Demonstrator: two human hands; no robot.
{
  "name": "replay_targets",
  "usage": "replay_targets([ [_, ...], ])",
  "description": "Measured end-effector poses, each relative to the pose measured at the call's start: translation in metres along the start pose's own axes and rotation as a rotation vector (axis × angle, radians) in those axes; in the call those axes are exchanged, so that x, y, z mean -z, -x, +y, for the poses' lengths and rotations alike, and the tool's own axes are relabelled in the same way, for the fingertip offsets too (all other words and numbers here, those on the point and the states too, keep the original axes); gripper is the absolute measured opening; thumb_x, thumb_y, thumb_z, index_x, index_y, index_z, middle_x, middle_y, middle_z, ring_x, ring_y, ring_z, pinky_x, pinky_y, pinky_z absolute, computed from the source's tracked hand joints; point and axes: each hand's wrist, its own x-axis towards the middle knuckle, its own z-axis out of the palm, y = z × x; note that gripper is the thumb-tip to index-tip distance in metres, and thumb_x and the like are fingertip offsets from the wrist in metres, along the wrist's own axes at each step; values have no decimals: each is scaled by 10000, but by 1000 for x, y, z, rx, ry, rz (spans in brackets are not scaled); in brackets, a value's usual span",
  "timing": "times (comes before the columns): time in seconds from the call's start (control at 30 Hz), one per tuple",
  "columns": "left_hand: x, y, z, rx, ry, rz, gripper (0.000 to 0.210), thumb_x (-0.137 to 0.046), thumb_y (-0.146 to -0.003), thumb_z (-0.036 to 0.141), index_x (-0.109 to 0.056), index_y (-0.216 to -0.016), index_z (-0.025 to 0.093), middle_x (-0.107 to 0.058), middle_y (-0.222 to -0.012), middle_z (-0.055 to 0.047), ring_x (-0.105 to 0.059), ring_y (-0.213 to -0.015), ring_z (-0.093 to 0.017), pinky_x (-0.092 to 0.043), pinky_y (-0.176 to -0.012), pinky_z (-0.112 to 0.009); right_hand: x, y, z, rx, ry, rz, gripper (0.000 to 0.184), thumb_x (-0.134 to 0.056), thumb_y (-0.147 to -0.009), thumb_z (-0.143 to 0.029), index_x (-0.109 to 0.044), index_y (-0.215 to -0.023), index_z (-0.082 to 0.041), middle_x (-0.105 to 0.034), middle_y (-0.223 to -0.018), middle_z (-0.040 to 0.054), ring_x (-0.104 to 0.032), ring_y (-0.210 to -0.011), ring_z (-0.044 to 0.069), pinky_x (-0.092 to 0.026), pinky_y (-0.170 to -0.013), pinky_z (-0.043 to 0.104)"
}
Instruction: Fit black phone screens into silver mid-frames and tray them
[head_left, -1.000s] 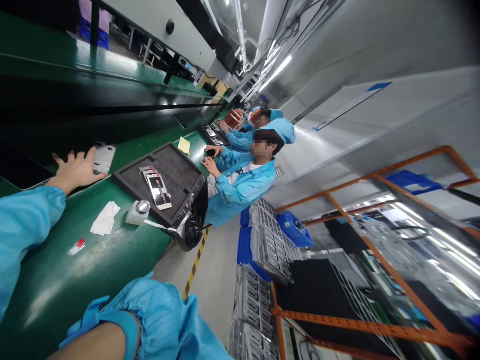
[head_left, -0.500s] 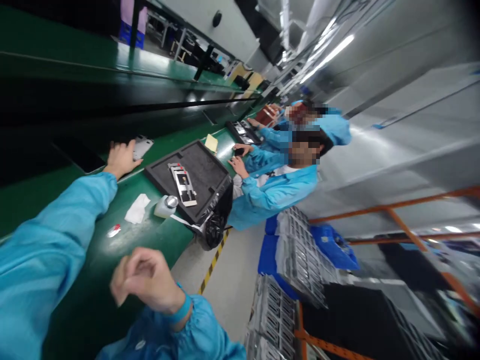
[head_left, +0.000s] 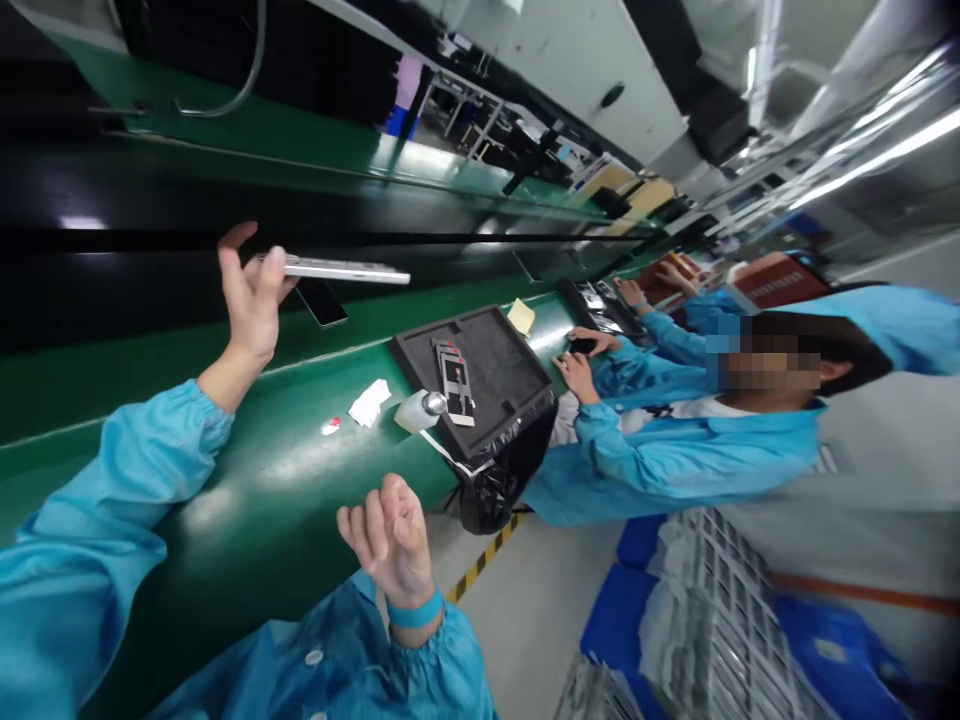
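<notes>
My left hand [head_left: 255,290] is raised over the back of the green bench, its thumb and fingers closed on one end of a silver smartphone [head_left: 349,270] seen edge-on. Below that phone, a dark phone [head_left: 322,302] lies flat on the bench. Nearer my body, my right hand [head_left: 386,535] hovers over the bench edge with a blue band at the wrist. Its fingers are curled in, and nothing shows between them. A small bottle with a metal top [head_left: 420,410], a crumpled white wipe [head_left: 369,402] and a small red-and-white scrap [head_left: 331,426] lie between the hands.
A black foam tray [head_left: 517,365] holds several flat phone parts [head_left: 454,385]. A black plastic bag [head_left: 491,495] hangs at the bench edge. A yellow pad [head_left: 521,317] lies beyond the tray. Co-workers in blue sit farther along, one with hands on a dark item [head_left: 581,345].
My left hand has lifted the silver phone off the bench and turned it edge-on. My right hand has turned, its fingers still curled. The view has swung left.
</notes>
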Motion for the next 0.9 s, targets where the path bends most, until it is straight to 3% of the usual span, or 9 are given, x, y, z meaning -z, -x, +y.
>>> replay_targets([
  [0.1, 11, 7, 29, 51, 172, 40, 351, -568, -1013, 582, -595, -1177, 273, -707, -943, -5, -738, -984, -208, -589, -941, -387, 8, 1, 9, 22, 114, -114, 642, -782, -904, -593, -321, -622, -245, -330, -426, -122, -335, -369, 95, -390, -590, 303],
  [0.2, 12, 9, 55, 199, 248, -65, 668, -359, -1035, 744, -696, -995, 169, -730, -888, -77, -751, -850, -226, -627, -937, -440, 35, 10, 8, -51, 489, -180, 555, -817, -880, -536, -437, -610, -235, -498, -519, -55, -466, -490, 123, -396, -601, 299],
  [0.37, 8, 21, 94, 331, 341, -179, 862, -218, -1017, 824, -738, -1012, 136, -771, -993, -142, -774, -830, -254, -683, -817, -455, 99, 48, -16, -238, 1039, -60, 274, -804, -829, -422, -649, -812, -197, -624, -681, -13, -572, -640, 150, -476, -669, 298],
  [0.5, -2, 43, 110, 301, 423, -188, 796, -195, -1038, 791, -704, -1118, 184, -776, -947, -114, -781, -791, -266, -685, -720, -444, 124, 66, -35, -144, 1206, 100, 375, -779, -877, -428, -657, -1165, -222, -574, -703, -43, -606, -660, 173, -548, -702, 326],
  [0.57, -10, 58, 110, 237, 456, -158, 721, -261, -1031, 797, -674, -1190, 228, -775, -934, -87, -782, -793, -263, -681, -733, -445, 115, 60, -37, -24, 1176, 120, 475, -740, -940, -459, -595, -1339, -244, -626, -844, 4, -658, -737, 191, -587, -727, 341],
  [0.63, -18, 77, 104, 149, 469, -142, 666, -396, -986, 831, -638, -1273, 281, -774, -974, -61, -783, -827, -255, -674, -807, -454, 92, 44, -34, 111, 1133, 90, 777, -754, -948, -484, -375, -1600, -296, -657, -1218, 113, -720, -971, 238, -624, -808, 376],
  [0.73, -23, 114, 90, 36, 421, -256, 699, -593, -899, 836, -558, -1425, 378, -761, -1129, -56, -777, -971, -263, -634, -951, -467, 49, 12, -32, 298, 1193, 49, 1148, -833, -895, -469, -45, -1722, -353, -369, -1669, 188, -607, -1366, 327, -614, -986, 446],
  [0.83, -16, 148, 75, -9, 292, -414, 733, -675, -851, 809, -518, -1484, 475, -703, -1286, -60, -722, -1169, -306, -587, -1038, -488, 19, -16, -37, 399, 1322, 31, 1273, -890, -833, -375, 9, -1731, -304, -413, -1660, 194, -548, -1442, 355, -558, -1103, 506],
  [0.9, -8, 162, 69, -11, 241, -475, 748, -719, -833, 784, -505, -1497, 515, -665, -1373, -57, -668, -1272, -343, -548, -1086, -521, 12, -26, -44, 419, 1399, -2, 1197, -884, -808, -304, -118, -1727, -252, -532, -1563, 192, -583, -1401, 355, -535, -1134, 522],
])
